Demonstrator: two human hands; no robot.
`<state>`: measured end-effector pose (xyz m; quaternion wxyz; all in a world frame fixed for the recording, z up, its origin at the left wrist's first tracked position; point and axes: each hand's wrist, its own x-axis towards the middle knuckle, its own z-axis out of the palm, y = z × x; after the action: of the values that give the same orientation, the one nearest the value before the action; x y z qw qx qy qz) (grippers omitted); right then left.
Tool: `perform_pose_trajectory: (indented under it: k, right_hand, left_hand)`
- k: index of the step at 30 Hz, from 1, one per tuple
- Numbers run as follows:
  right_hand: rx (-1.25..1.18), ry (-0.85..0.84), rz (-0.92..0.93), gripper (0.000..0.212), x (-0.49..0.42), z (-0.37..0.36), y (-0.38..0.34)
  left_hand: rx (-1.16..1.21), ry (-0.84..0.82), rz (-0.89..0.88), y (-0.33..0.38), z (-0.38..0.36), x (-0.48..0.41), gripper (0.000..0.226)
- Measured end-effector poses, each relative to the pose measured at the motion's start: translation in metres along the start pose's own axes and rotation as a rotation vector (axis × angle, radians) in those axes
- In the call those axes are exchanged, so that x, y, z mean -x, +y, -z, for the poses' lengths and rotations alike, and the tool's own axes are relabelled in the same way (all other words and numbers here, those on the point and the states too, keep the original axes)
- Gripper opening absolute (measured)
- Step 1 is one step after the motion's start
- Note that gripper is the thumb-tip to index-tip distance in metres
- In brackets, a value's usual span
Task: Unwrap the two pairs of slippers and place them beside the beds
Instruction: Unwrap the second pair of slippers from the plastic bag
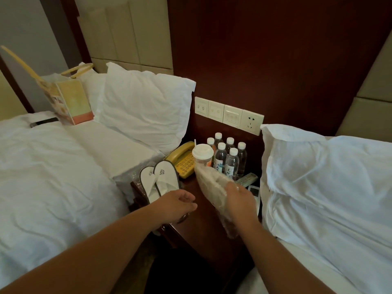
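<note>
A pair of white slippers (pixel 159 182) with dark trim lies on clear wrapping at the left end of the dark wooden nightstand (pixel 203 217). My left hand (pixel 177 203) hovers just in front of them, fingers loosely curled, holding nothing. My right hand (pixel 240 199) grips a second pair of slippers (pixel 211 184), still inside clear plastic, lifted at a slant above the nightstand. The left bed (pixel 48 170) and the right bed (pixel 331 200) flank the nightstand.
On the nightstand stand a yellow telephone (pixel 183 161), a lidded cup (pixel 202 154), several water bottles (pixel 229 158) and remote controls (pixel 247 179). A paper gift bag (pixel 70 102) and a phone (pixel 43 122) lie on the left bed. Wall switches (pixel 229 115) sit above.
</note>
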<state>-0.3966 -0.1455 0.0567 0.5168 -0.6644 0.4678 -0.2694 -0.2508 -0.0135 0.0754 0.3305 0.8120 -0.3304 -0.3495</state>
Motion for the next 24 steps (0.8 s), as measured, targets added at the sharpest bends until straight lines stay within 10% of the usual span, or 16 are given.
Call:
perform_pose_trajectory:
  k: [5,9,19,24]
  right_hand:
    - [-0.775,-0.227,-0.310,0.031,0.013,0.017,-0.017]
    - [-0.878,-0.385,-0.319,0.039,0.027,0.010,-0.020]
    - [-0.600,-0.325,-0.207,0.060,0.047,-0.013,-0.055]
    - [-0.229,-0.277,0.314,0.090,0.066,-0.019,-0.073]
  left_hand:
    - [0.140,-0.049,0.211,0.017,0.007,0.009,0.074]
    - [0.516,-0.174,0.388,0.023,0.018,0.020,0.120]
    - [1.241,0.155,-0.025,0.015,0.032,0.030,0.044]
    - [1.241,0.238,-0.123,0.018,0.049,0.036,0.039]
